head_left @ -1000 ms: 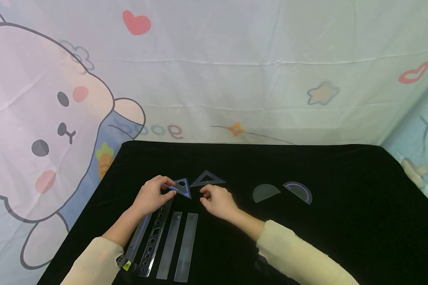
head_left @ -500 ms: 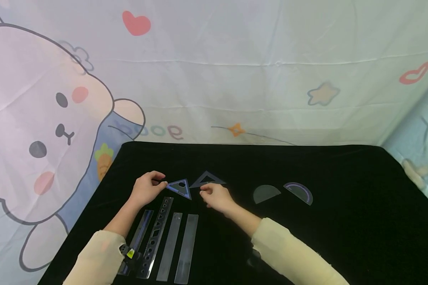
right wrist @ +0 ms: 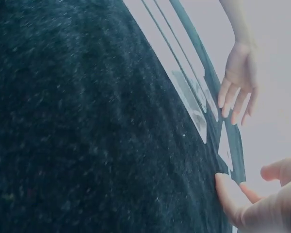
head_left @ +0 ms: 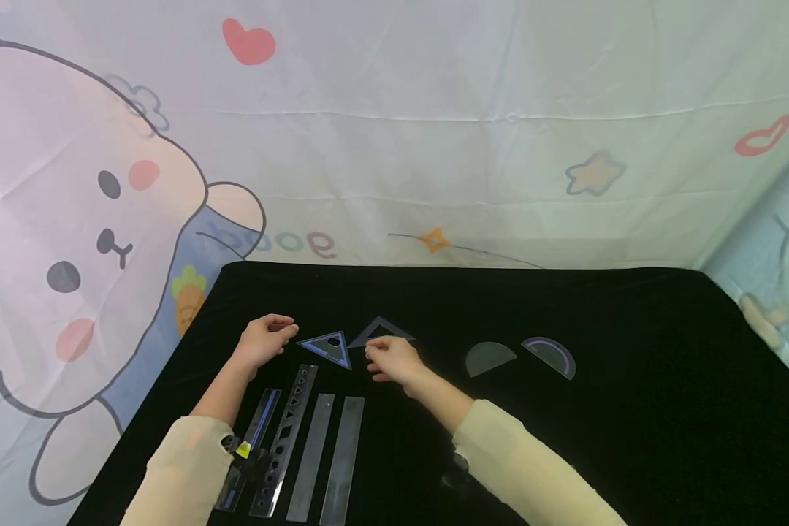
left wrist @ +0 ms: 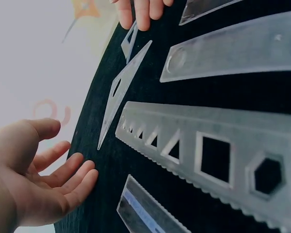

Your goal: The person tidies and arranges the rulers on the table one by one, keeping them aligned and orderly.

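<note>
My left hand (head_left: 264,342) hovers just left of a blue-edged set square (head_left: 329,348), apart from it, with relaxed fingers holding nothing. In the left wrist view the same hand (left wrist: 43,174) shows thumb and fingers spread beside the set square (left wrist: 121,92). My right hand (head_left: 393,359) is over the near edge of a second, plain set square (head_left: 368,330) and covers part of it. Its fingers are loosely bent around nothing; whether they touch the set square I cannot tell. The right wrist view shows the right hand (right wrist: 262,199) at lower right.
Several rulers lie side by side nearer me: a blue-striped ruler (head_left: 263,420), a stencil ruler (head_left: 292,427) with cut-out shapes, and clear rulers (head_left: 343,456). To the right lie a clear protractor (head_left: 489,358) and a purple-arced protractor (head_left: 551,356). Black cloth (head_left: 631,438) covers the table.
My left hand has let go of the blue-edged set square and drawn back to the left, leaving it flat on the cloth. The right hand has barely moved.
</note>
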Motion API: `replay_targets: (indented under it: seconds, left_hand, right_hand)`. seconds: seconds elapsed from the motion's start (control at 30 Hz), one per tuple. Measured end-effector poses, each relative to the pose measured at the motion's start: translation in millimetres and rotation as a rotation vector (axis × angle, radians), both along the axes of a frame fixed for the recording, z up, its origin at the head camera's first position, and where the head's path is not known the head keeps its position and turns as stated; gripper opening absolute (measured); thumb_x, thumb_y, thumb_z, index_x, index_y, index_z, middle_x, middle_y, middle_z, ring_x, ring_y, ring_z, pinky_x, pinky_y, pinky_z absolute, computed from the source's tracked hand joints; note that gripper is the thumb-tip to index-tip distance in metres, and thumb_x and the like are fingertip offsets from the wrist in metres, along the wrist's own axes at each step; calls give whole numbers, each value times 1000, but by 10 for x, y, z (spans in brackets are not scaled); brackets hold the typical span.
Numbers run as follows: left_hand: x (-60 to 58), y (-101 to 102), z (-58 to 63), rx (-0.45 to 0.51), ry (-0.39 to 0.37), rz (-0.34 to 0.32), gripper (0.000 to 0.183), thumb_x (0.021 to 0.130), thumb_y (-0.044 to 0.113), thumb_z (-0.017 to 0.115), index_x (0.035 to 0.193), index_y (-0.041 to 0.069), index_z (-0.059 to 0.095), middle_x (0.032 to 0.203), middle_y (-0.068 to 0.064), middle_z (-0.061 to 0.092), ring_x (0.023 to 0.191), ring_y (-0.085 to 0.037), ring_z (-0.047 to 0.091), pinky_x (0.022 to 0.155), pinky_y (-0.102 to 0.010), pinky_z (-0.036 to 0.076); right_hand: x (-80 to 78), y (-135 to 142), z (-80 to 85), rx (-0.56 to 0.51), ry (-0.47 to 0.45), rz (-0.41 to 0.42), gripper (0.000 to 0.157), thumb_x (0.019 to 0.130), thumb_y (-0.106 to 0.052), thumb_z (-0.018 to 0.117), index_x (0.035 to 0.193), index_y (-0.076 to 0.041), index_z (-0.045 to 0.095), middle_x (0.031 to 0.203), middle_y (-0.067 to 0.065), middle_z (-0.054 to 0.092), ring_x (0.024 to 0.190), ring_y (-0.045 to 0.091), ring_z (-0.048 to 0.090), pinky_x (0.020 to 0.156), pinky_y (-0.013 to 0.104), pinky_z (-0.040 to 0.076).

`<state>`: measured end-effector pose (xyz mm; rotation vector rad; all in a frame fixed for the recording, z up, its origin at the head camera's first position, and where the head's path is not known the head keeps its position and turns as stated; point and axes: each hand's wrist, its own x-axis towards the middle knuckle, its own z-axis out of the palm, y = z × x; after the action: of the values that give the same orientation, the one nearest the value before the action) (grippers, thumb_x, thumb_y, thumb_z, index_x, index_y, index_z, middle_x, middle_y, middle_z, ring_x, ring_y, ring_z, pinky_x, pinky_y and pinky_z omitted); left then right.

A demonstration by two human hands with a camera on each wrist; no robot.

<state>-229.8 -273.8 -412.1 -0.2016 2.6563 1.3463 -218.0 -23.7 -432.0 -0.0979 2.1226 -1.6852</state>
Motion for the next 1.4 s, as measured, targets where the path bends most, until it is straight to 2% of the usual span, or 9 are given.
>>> replay_targets:
  seconds: [0.2, 0.43, 0.7, 0.87, 1.1, 1.27, 1.4]
  left_hand:
    - [-56, 36, -1, 34, -41, 23, 41, 95, 27, 48, 126, 1, 48, 120, -19, 53, 103, -29, 55, 86, -35, 50]
    - [-119, 126, 69, 1, -84, -31, 41, 95, 27, 48, 124, -1, 49, 124, -21, 51, 108, -33, 51, 88, -39, 49]
    - [-172, 165, 115, -48, -106, -67, 39, 95, 27, 48, 122, -1, 50, 122, -20, 50, 103, -30, 52, 88, -40, 49]
    - [-181, 185, 115, -89, -99, -72, 38, 94, 27, 49, 120, 0, 52, 122, -21, 51, 104, -31, 54, 87, -41, 49]
    - [-183, 196, 93, -159, -82, -80, 38, 93, 29, 50, 118, 2, 54, 119, -19, 54, 99, -29, 55, 79, -39, 48]
    - [-165, 212, 98, -170, -76, -83, 38, 93, 29, 50, 118, 1, 54, 121, -20, 53, 106, -33, 53, 85, -45, 46]
    - [-138, 243, 110, -145, -91, -87, 39, 93, 28, 50, 119, -1, 53, 119, -21, 54, 102, -31, 56, 83, -43, 47]
  right_hand:
    - [-13, -67, 10, -63, -61, 2, 33, 96, -16, 47, 123, 1, 53, 115, 18, 58, 96, 26, 63, 75, 31, 55]
    - [-40, -159, 6, -113, -90, -11, 33, 96, -14, 46, 124, 2, 51, 118, 21, 57, 102, 30, 60, 79, 34, 54]
    - [-57, -205, 39, -157, -144, -15, 34, 96, -15, 45, 126, 1, 49, 123, 21, 54, 107, 31, 57, 84, 37, 53]
    - [-42, -247, 56, -180, -162, -25, 35, 96, -16, 46, 127, 1, 48, 125, 22, 52, 109, 32, 56, 85, 38, 52]
    - [-36, -303, 60, -190, -171, -47, 36, 96, -16, 46, 127, 2, 48, 123, 22, 52, 109, 32, 55, 84, 39, 52]
    - [-49, -320, 41, -199, -186, -59, 36, 96, -17, 46, 127, 1, 49, 123, 22, 53, 110, 32, 55, 85, 39, 52]
    - [-42, -312, 31, -219, -191, -64, 34, 96, -18, 47, 124, 0, 51, 117, 19, 56, 104, 28, 58, 83, 36, 53]
